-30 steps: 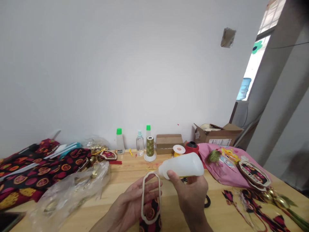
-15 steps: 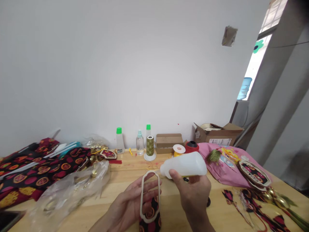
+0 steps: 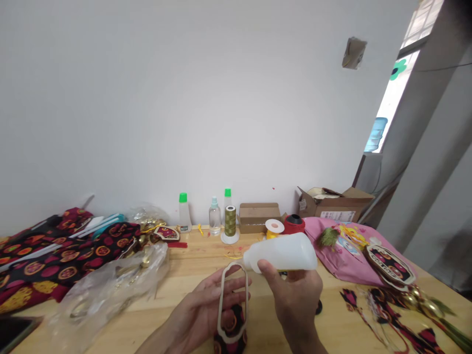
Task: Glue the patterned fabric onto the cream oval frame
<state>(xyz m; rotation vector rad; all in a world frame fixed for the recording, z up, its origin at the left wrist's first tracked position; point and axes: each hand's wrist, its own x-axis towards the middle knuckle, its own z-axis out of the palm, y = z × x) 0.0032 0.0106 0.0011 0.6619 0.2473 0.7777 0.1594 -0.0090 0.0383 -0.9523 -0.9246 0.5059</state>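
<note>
Right hand [image 3: 297,295] wraps the tipped bottle [image 3: 282,253], its neck near the frame [image 3: 247,300]; left hand [image 3: 201,307], half-curled, holds that frame across its fingers. Beyond them, cone [image 3: 230,222] and spool [image 3: 275,227] (the bottle partly hides the spool)! Plastic bag [image 3: 106,280] sprawls left of left hand, tassels [image 3: 385,307] right of right.

Left hand [image 3: 204,306] cradles, palm showing; right hand [image 3: 298,297] grips, curled.

There are two hands [image 3: 202,302] [image 3: 297,297], two green-capped bottles [image 3: 185,217] [image 3: 227,199], two boxes [image 3: 259,211] [image 3: 334,209].
</note>
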